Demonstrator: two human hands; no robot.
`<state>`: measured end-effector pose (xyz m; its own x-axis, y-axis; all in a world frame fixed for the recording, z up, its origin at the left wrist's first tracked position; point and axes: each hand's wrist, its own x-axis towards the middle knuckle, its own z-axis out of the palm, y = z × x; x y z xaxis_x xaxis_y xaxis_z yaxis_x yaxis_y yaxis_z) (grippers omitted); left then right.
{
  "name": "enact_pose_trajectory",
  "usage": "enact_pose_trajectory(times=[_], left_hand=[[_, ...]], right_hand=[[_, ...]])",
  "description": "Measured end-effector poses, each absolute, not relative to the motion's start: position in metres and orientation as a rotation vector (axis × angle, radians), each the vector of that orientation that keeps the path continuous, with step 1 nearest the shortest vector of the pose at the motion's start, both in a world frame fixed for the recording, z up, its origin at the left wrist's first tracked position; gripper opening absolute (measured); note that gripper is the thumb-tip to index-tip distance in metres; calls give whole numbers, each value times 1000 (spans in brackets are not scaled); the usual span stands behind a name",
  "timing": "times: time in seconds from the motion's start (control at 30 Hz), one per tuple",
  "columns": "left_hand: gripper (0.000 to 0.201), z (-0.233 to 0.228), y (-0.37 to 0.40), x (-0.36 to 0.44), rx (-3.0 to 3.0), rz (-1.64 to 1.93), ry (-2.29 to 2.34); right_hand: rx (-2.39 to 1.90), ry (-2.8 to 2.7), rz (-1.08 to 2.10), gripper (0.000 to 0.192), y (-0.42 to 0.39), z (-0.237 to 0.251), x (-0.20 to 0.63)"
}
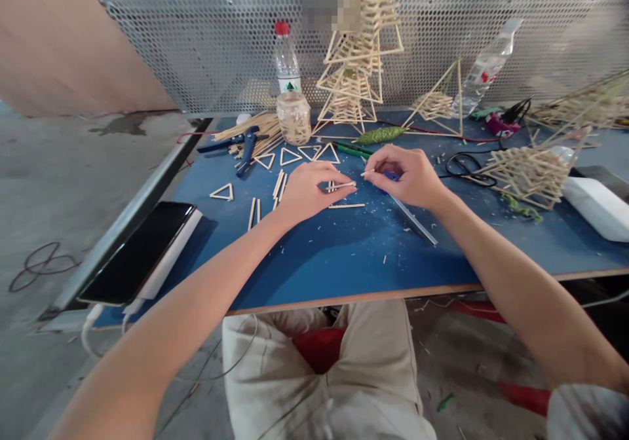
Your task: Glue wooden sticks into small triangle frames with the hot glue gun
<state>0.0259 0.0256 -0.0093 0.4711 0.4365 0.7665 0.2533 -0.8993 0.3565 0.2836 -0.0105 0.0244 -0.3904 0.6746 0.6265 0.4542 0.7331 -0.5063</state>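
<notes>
My left hand is closed in a pinch on a thin wooden stick, whose tip points right. Facing it, my right hand pinches a short pale stick end, a small gap away from the other tip. Partly hidden beneath the right hand is a blue object, with a clear rod reaching out toward the front; whether the hand touches it I cannot tell. A loose stick lies below the left fingertips. Small stick triangles and cut sticks lie around the left hand.
Blue-handled cutters rest by a stick bundle. Behind stand a red-capped bottle, a jar and a tall stick lattice. A phone sits front left; a stick structure and white case lie right.
</notes>
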Motion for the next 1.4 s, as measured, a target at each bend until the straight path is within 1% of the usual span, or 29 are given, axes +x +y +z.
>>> enact_pose_trajectory(times=[0.13, 0.23, 0.43, 0.57, 0.7, 0.97, 1.1, 1.27, 1.4], left_hand=[[19, -11, 28, 26, 2532, 1417, 580], [23, -13, 29, 27, 2519, 1483, 565], [30, -11, 25, 28, 2409, 1543, 674], [30, -7, 21, 28, 2356, 1544, 748], [32, -7, 20, 29, 2309, 1592, 712], [45, -9, 21, 29, 2321, 1547, 819], [45, -8, 21, 29, 2311, 1554, 811], [45, -7, 20, 29, 2329, 1527, 812], [43, -6, 19, 28, 2337, 1529, 798]], right_hand=[[-858, -2037, 475, 11, -11, 22, 284], [-858, -2060, 465, 13, -11, 22, 282], [-869, -1951, 439, 8, -11, 15, 272], [-890, -1848, 498, 21, -12, 9, 263], [-912, -1758, 542, 34, -15, 9, 254], [-944, -1737, 597, 44, -19, 12, 246], [-911, -1739, 615, 40, -19, 10, 247], [-859, -1735, 525, 21, -19, 9, 246], [-903, -1756, 421, 21, -20, 9, 247]])
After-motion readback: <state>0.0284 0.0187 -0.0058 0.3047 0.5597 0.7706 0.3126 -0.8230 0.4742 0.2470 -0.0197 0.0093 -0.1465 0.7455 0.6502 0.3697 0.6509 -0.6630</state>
